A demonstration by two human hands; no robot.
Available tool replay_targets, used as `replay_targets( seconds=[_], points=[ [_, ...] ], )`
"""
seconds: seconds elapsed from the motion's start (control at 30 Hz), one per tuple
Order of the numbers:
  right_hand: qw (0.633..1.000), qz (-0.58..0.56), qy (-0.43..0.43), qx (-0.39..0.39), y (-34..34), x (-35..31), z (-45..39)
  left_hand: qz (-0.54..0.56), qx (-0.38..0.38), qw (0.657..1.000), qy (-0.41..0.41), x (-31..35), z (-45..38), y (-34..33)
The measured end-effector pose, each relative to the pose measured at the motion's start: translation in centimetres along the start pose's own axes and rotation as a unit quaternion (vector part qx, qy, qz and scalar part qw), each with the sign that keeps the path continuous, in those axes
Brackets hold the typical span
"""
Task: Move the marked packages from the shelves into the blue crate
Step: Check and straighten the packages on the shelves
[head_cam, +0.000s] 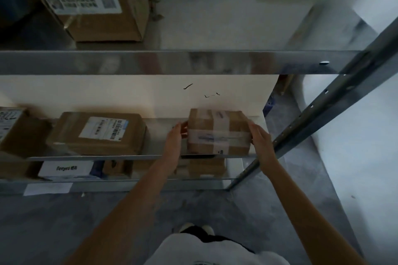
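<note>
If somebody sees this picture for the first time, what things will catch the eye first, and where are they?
First the two hands, the left hand and the right hand, pressing the sides of a taped cardboard box at the right end of the middle shelf. Left of it lies a flat labelled package, and a large carton stands on the shelf above.

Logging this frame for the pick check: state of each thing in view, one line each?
taped box: upright on middle shelf, held between both hands
left hand: flat against box's left side
right hand: against box's right side
labelled box: sealed, lying flat on middle shelf, untouched
large box: standing on top shelf, label facing out
middle shelf: bare strip between the two boxes
blue crate: not in view
</note>
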State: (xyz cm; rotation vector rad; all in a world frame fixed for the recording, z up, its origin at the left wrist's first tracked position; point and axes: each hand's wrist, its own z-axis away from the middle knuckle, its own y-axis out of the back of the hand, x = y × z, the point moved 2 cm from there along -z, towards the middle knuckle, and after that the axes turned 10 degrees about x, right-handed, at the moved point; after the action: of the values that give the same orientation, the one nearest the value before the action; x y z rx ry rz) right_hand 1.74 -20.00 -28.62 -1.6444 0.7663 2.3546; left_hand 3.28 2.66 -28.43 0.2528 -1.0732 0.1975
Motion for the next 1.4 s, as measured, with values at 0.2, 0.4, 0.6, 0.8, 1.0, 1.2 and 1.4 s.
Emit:
replay_targets(
  seconds=[0.2,0.4,0.6,0.8,1.0,1.2,1.4],
  points=[
    [0.988,-0.119,-0.062,-0.081,0.5,-1.3,0.6,0.107,0.028,0.993,0.027,1.9,0.6,2.3],
    [0.992,-0.075,-0.048,-0.086,-0.2,-1.3,0.3,0.04,-0.013,0.999,0.015,2.2,1.0,3.0],
    [0.994,-0.056,-0.047,-0.076,-1.1,-1.0,1.3,0.022,-0.046,0.999,0.006,1.5,0.9,2.9],
    [0.995,-0.027,-0.071,-0.071,-2.1,-1.0,1.7,-0.06,-0.066,0.995,-0.048,0.7,0.6,3.2],
    [0.995,0.037,-0.056,-0.08,-3.6,0.7,0.7,-0.107,-0.078,0.991,-0.033,-0.4,-0.7,2.6],
    [0.996,0.03,-0.057,-0.057,-4.4,1.9,1.0,-0.134,-0.089,0.986,-0.038,-0.5,-2.3,2.3],
    [0.995,0.016,-0.074,-0.062,-4.6,1.8,0.9,-0.14,-0.099,0.985,-0.033,-0.3,-3.0,2.0]
  ],
)
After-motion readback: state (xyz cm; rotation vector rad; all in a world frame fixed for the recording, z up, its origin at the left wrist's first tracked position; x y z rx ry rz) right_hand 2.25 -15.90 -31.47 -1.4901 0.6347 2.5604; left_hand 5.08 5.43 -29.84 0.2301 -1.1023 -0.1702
